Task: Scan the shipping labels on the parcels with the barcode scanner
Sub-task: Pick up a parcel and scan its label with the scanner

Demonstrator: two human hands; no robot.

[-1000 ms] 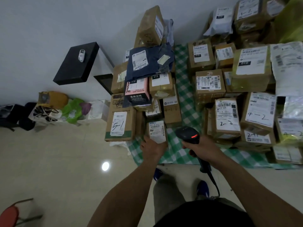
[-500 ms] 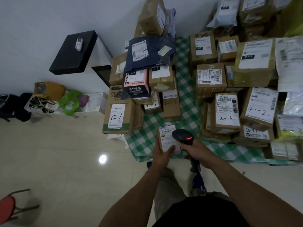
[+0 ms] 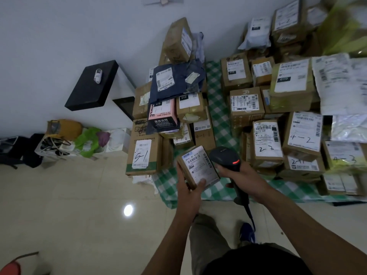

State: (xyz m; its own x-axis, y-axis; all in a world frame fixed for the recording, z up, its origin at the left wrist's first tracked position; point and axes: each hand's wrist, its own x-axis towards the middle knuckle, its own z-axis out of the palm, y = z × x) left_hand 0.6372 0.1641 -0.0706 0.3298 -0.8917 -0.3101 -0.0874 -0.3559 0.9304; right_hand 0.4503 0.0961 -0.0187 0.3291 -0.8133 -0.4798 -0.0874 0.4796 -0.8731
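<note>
In the head view, the left hand (image 3: 186,192) grips a small parcel (image 3: 199,169) held above the checked cloth (image 3: 217,116), label (image 3: 194,158) facing up. The right hand (image 3: 241,176) grips the scanner (image 3: 225,156) just beside the parcel's right edge. This parcel's scan seems to be in hand; the next move likely calls for aiming the scanner head at the barcode and pressing the trigger.

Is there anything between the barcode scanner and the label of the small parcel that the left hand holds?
Nothing visible does. The barcode scanner in the right hand sits just right of the small parcel, whose label faces up. The left hand has its thumb on the label's lower edge, apart from the barcodes near the top.
</note>
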